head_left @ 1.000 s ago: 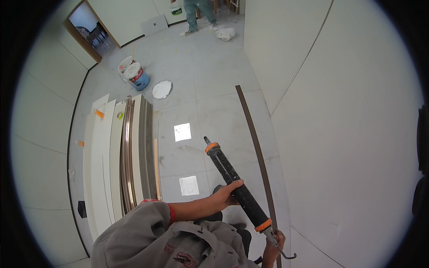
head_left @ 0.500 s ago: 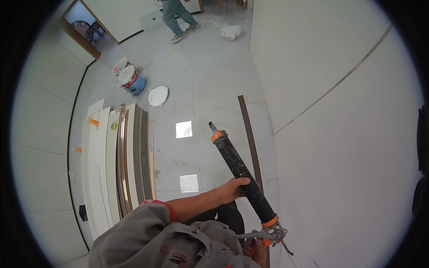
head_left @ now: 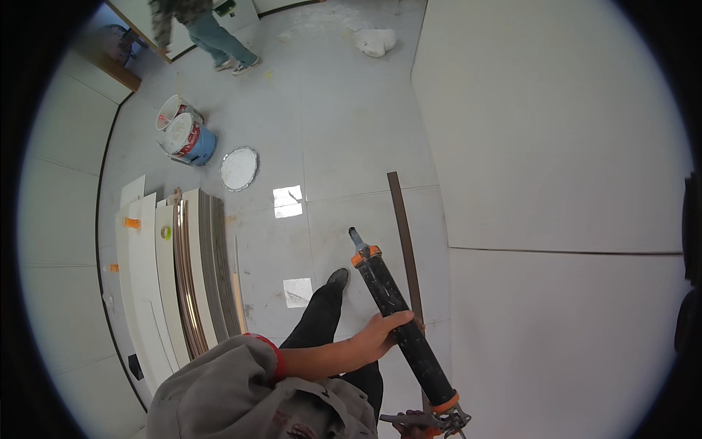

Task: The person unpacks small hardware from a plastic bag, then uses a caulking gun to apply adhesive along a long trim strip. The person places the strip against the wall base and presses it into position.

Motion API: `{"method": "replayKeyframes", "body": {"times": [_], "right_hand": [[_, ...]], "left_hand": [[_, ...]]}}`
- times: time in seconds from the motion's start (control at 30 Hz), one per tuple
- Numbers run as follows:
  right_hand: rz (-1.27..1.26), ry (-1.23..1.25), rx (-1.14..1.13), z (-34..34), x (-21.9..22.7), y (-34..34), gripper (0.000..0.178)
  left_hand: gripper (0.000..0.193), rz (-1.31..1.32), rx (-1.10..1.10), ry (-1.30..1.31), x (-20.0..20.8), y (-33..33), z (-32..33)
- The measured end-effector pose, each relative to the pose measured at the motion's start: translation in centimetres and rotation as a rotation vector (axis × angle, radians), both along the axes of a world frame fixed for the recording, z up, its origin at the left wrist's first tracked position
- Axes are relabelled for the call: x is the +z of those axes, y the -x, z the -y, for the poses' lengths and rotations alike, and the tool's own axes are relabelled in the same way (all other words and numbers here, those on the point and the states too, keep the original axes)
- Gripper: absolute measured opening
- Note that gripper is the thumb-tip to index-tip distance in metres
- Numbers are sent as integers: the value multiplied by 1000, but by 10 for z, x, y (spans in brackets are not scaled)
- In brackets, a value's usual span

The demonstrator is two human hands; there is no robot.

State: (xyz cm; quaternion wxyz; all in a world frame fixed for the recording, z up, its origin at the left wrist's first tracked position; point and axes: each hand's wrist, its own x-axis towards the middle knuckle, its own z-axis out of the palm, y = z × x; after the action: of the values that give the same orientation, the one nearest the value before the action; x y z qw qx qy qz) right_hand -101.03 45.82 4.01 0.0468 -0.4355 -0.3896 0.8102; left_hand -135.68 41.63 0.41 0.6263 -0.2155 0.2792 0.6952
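Observation:
A black caulking gun (head_left: 384, 285) with orange end rings slants across in front of me, its nozzle pointing forward and a little left. Around the middle of its barrel wraps my left hand (head_left: 385, 331), thumb on top. My right hand (head_left: 415, 430) is closed at the grey metal trigger end near the lower edge, where its lower part is cut off. Beneath and beside the gun, a long dark brown strip (head_left: 404, 234) runs along the floor near the right wall.
Long panels and trim strips (head_left: 212, 263) lie stacked at left, with orange tape rolls (head_left: 131, 223). Beyond stand a blue bucket (head_left: 196, 145), a white bucket (head_left: 170, 111) and a round white lid (head_left: 240, 169). A white bundle (head_left: 375, 42) lies far off. Another person (head_left: 212, 36) walks at the back.
My left leg has come forward into view. The gun sits lower in the picture, still in both hands. At the back, the other person has moved left.

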Motion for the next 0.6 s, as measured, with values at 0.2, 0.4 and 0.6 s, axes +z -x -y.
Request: {"method": "replayKeyframes", "body": {"times": [0.2, 0.4, 0.6], "right_hand": [[164, -228, 166, 27, -12, 44, 63], [82, -172, 203, 41, -39, 53, 62], [-226, 261, -298, -2, -66, 157, 63]], "left_hand": [[43, -58, 12, -495, -44, 73, 7], [53, -26, 35, -723, -88, 117, 8], [72, -232, -199, -379, -184, 111, 13]]}}
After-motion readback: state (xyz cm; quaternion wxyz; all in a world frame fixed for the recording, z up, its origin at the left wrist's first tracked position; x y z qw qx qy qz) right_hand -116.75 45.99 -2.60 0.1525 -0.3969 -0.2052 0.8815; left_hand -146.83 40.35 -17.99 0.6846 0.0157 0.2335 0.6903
